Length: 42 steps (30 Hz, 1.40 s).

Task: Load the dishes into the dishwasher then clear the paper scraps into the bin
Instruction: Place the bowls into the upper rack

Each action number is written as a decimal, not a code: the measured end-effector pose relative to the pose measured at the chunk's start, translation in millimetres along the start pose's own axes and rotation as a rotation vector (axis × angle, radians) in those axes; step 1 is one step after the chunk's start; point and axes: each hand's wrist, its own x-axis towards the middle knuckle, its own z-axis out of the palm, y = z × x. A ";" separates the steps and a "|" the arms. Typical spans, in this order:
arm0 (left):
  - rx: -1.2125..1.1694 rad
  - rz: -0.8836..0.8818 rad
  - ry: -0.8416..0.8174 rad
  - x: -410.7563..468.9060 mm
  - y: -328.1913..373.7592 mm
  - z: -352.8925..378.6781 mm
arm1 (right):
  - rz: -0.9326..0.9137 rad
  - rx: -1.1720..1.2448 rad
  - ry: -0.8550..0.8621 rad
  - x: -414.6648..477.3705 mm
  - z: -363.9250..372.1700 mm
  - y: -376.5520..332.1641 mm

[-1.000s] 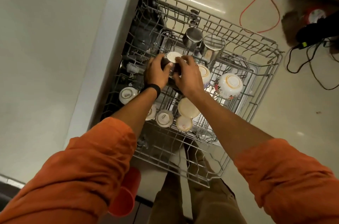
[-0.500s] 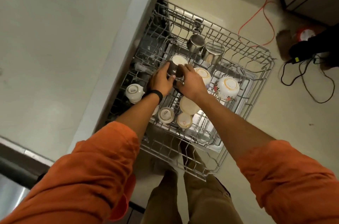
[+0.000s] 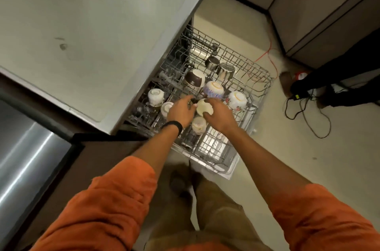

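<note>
The dishwasher's wire rack (image 3: 218,154) is pulled out over the floor and holds several upturned dishes. A cream bowl (image 3: 203,107) sits upside down in the middle. My right hand (image 3: 219,116) grips it from the right, thumb on its near side. My left hand (image 3: 180,111) curls its fingers against the bowl's left edge. Behind my hands stand a brown bowl (image 3: 194,80), a floral bowl (image 3: 213,89) and a white bowl with an orange ring (image 3: 237,99). Two steel cups (image 3: 220,65) are at the back. White cups (image 3: 155,96) fill the left row.
A grey counter top (image 3: 92,34) overhangs the rack on the left, and a steel appliance front (image 3: 24,158) is lower left. On the floor to the right lie black cables (image 3: 304,111) and an orange cord (image 3: 267,55), beside another person's dark shoes (image 3: 308,84).
Both hands have left the brown bowl, which now stands in the rack, and have come nearer onto the cream bowl. The view has pulled back and up.
</note>
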 end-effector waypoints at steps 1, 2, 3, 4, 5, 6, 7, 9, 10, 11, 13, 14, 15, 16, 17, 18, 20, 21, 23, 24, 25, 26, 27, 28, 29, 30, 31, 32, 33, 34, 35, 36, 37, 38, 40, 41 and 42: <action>-0.027 -0.009 -0.003 -11.3 3.2 2.3 | 0.014 -0.003 -0.005 -11.9 -3.0 -1.1; -0.048 -0.011 -0.002 -21.8 6.8 5.1 | 0.024 -0.007 -0.006 -23.1 -6.9 -1.6; -0.066 -0.014 0.007 -31.1 11.1 8.5 | 0.023 -0.014 -0.007 -33.4 -10.9 -1.3; -0.081 -0.021 0.016 -37.9 15.8 10.9 | 0.019 -0.022 -0.011 -40.9 -15.0 -0.4; -0.106 -0.027 0.024 -44.7 21.3 14.3 | 0.008 -0.039 -0.016 -47.9 -19.4 1.6; -0.129 -0.030 0.032 -50.3 26.8 18.4 | 0.001 -0.057 -0.023 -54.2 -24.5 3.4; -0.155 -0.031 0.041 -55.0 31.7 23.9 | -0.005 -0.070 -0.027 -58.5 -29.0 7.1; -0.192 -0.033 0.049 -61.8 43.2 33.6 | -0.020 -0.069 -0.042 -63.3 -37.4 17.4; -0.203 -0.036 0.054 -63.5 49.0 39.4 | -0.032 -0.067 -0.054 -63.6 -42.1 24.8; -0.213 -0.037 0.062 -64.1 54.0 45.7 | -0.040 -0.069 -0.068 -62.5 -46.4 32.9; -0.217 -0.049 0.087 -62.5 66.4 60.6 | -0.042 -0.076 -0.080 -57.6 -55.5 55.4; -0.212 -0.065 0.097 -60.9 71.3 67.3 | -0.040 -0.078 -0.085 -55.4 -59.9 66.1; -0.217 -0.085 0.109 -58.3 78.3 77.3 | -0.037 -0.080 -0.099 -52.4 -65.7 80.2; -0.227 -0.108 0.117 -55.6 85.6 87.0 | -0.036 -0.081 -0.119 -48.9 -72.2 94.5; -0.247 -0.129 0.128 -53.0 93.8 97.7 | -0.032 -0.076 -0.146 -44.6 -79.7 109.8; -0.271 -0.160 0.139 -51.6 103.2 108.3 | -0.026 -0.075 -0.172 -39.9 -86.7 125.2; -0.322 -0.225 0.159 -49.1 122.1 129.5 | -0.008 -0.062 -0.205 -31.6 -100.3 153.2; -0.361 -0.258 0.164 -48.8 131.0 142.5 | -0.004 -0.061 -0.228 -28.2 -106.1 165.6; -0.443 -0.333 0.172 -49.3 147.8 169.4 | 0.010 -0.085 -0.289 -22.1 -113.3 187.3; -0.480 -0.382 0.179 -50.1 152.5 181.6 | 0.026 -0.086 -0.319 -20.4 -113.8 194.6; -0.525 -0.432 0.196 -49.7 155.4 195.1 | 0.049 -0.077 -0.353 -18.0 -114.1 201.1; -0.565 -0.484 0.207 -50.2 158.2 206.4 | 0.071 -0.060 -0.384 -15.3 -113.0 206.9; -0.604 -0.518 0.218 -50.5 160.3 216.8 | 0.088 -0.042 -0.410 -13.7 -111.6 210.4; -0.638 -0.550 0.226 -51.2 163.3 225.1 | 0.106 -0.028 -0.434 -13.0 -110.3 213.0; -0.664 -0.575 0.237 -51.3 164.8 232.3 | 0.117 -0.014 -0.449 -12.7 -109.2 214.4; -0.682 -0.608 0.250 -50.4 166.7 238.8 | 0.127 -0.003 -0.467 -11.1 -107.9 216.6; -0.693 -0.638 0.261 -48.4 165.7 246.9 | 0.138 0.005 -0.485 -10.1 -106.9 217.5; -0.697 -0.675 0.259 -46.4 164.6 254.1 | 0.145 0.012 -0.504 -8.2 -104.5 220.2; -0.703 -0.709 0.254 -44.7 164.3 259.9 | 0.157 0.017 -0.526 -6.8 -102.0 223.5; -0.713 -0.742 0.249 -44.0 164.0 263.9 | 0.170 0.028 -0.548 -6.1 -99.0 226.4; -0.716 -0.767 0.256 -41.1 160.4 270.3 | 0.181 0.038 -0.571 -4.8 -96.2 229.4; -0.713 -0.788 0.250 -39.3 157.8 274.0 | 0.186 0.048 -0.590 -2.2 -92.2 233.6; -0.709 -0.801 0.233 -37.5 155.1 276.9 | 0.191 0.054 -0.604 0.3 -89.3 236.0; -0.715 -0.811 0.204 -35.7 152.8 278.2 | 0.193 0.064 -0.614 2.4 -88.0 236.2; -0.738 -0.815 0.151 -30.8 144.3 282.4 | 0.190 0.089 -0.623 5.6 -87.2 234.2; -0.745 -0.818 0.129 -28.9 141.6 284.0 | 0.191 0.093 -0.627 6.7 -87.4 231.8; -0.750 -0.821 0.114 -27.6 141.0 284.1 | 0.197 0.093 -0.629 8.9 -86.3 231.8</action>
